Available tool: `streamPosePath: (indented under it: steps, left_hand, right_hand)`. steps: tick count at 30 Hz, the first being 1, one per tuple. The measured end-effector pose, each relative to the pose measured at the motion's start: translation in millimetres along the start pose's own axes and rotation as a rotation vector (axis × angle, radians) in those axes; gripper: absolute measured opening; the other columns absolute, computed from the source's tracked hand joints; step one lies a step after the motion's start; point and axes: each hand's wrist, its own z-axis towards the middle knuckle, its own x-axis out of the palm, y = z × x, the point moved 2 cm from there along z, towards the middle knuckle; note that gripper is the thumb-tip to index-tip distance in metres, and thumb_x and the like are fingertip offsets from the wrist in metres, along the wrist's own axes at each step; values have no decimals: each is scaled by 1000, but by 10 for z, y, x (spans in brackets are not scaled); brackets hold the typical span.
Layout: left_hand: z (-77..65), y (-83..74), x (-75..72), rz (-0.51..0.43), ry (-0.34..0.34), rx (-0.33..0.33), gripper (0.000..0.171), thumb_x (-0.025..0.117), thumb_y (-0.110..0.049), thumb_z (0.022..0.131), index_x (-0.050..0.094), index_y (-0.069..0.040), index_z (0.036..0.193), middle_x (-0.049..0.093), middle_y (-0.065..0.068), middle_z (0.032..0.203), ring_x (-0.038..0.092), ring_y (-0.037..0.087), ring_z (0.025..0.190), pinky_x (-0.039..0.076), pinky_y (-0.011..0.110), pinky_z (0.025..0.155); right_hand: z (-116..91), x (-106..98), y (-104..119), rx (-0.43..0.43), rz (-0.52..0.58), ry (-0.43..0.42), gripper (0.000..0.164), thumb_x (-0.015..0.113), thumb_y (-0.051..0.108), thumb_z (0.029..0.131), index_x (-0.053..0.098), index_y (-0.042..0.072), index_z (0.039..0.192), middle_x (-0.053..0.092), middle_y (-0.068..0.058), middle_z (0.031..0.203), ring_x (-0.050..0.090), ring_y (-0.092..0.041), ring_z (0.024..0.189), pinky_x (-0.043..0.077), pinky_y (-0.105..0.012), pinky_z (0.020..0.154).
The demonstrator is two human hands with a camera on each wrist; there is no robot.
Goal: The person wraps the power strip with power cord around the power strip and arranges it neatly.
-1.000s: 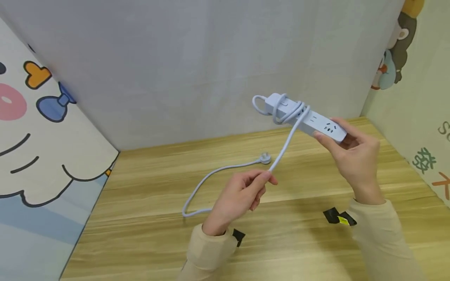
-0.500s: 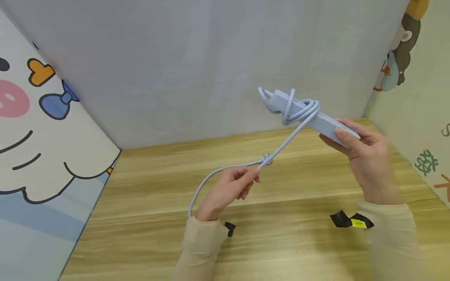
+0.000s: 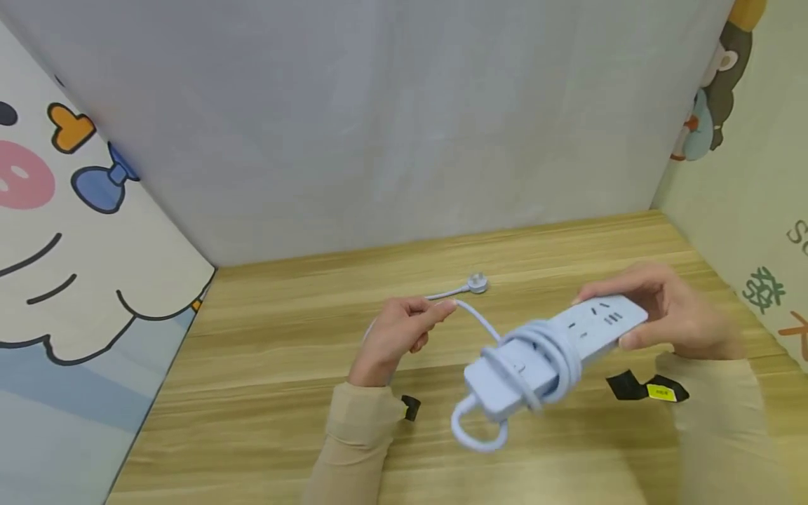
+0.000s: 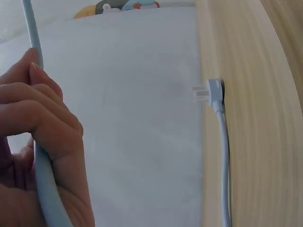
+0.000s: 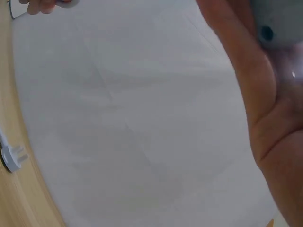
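Observation:
A white power strip (image 3: 593,330) is held up over the table, tilted, its sockets facing up. My right hand (image 3: 675,315) grips its right end between thumb and fingers. Several turns of its cord (image 3: 555,358) wrap round the strip's middle and left part, and a short loop hangs off the left end. My left hand (image 3: 400,340) pinches the cord left of the strip; in the left wrist view the cord (image 4: 47,184) runs through the curled fingers. The cord's plug (image 3: 477,283) lies on the table behind the hands, prongs pointing to the back.
The wooden table (image 3: 265,421) meets a pale cloth backdrop (image 3: 391,126) at the back. Printed panels stand at the left (image 3: 95,280) and right (image 3: 745,210). Black tape pieces lie by the right sleeve (image 3: 626,386) and the left sleeve (image 3: 411,407).
My right hand has swung the strip's wrapped end down and toward me, its sockets turning up. The cord between the hands has gone from taut to slack. My left hand has shifted slightly left.

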Motion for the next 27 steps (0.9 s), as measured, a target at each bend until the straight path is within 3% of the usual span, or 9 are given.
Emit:
streamPosePath:
  steps: [3, 5, 9, 12, 16, 21, 23, 27]
  left_hand:
    - [-15, -50, 19, -13, -49, -6, 42, 76, -50, 74, 66, -9, 74, 34, -5, 55, 30, 12, 44, 27, 23, 47]
    - [-40, -103, 22, -34, -95, 5, 37, 77, -46, 75, 69, -9, 77, 35, -6, 52, 30, 10, 42, 27, 22, 44]
    - [-150, -250, 28, -71, -185, 50, 32, 75, -41, 79, 71, -9, 87, 40, -7, 48, 30, 9, 38, 28, 21, 41]
    - [-265, -368, 47, -49, -222, 107, 33, 71, -42, 83, 71, -9, 88, 41, -5, 48, 32, 12, 37, 29, 22, 40]
    - [-382, -493, 138, 1, -205, 169, 33, 64, -40, 89, 69, -7, 89, 44, -1, 51, 38, 14, 37, 33, 22, 38]
    - [-494, -597, 333, 83, -154, 169, 29, 54, -30, 97, 67, -5, 94, 48, 3, 54, 45, 15, 38, 41, 26, 38]
    - [-548, -659, 413, 125, -137, 173, 27, 50, -28, 99, 66, -6, 94, 50, 5, 54, 49, 17, 40, 46, 29, 41]
    - [-628, -782, 519, 164, -110, 213, 29, 45, -23, 101, 66, -4, 94, 55, 13, 58, 58, 26, 45, 53, 37, 49]
  right_hand:
    - [61, 79, -38, 113, -143, 116, 59, 67, -22, 68, 53, -12, 125, 66, -15, 113, 64, -18, 86, 53, -27, 68]
    - [82, 127, -52, 227, -259, 123, 55, 71, -16, 71, 57, -6, 123, 69, -10, 107, 65, -16, 82, 53, -28, 66]
    - [101, 159, -68, 452, -460, 38, 45, 74, 4, 80, 61, 7, 123, 71, -2, 101, 66, -15, 80, 53, -28, 64]
    - [109, 124, -84, 545, -561, -95, 44, 75, 12, 80, 62, 10, 123, 70, -1, 103, 66, -14, 82, 54, -27, 66]
    - [128, 67, -114, 527, -654, -242, 46, 77, 10, 78, 62, 2, 121, 69, -9, 104, 67, -14, 80, 55, -26, 66]
    - [170, 69, -143, 512, -780, -411, 49, 80, 15, 76, 63, 5, 121, 69, -13, 103, 66, -8, 77, 53, -20, 63]
    - [200, 82, -145, 453, -821, -481, 48, 81, 12, 74, 65, 5, 119, 69, -13, 103, 65, -5, 77, 52, -16, 64]
    - [276, 116, -154, 250, -878, -570, 48, 81, -3, 68, 67, 3, 114, 69, -7, 101, 64, -2, 77, 51, -12, 68]
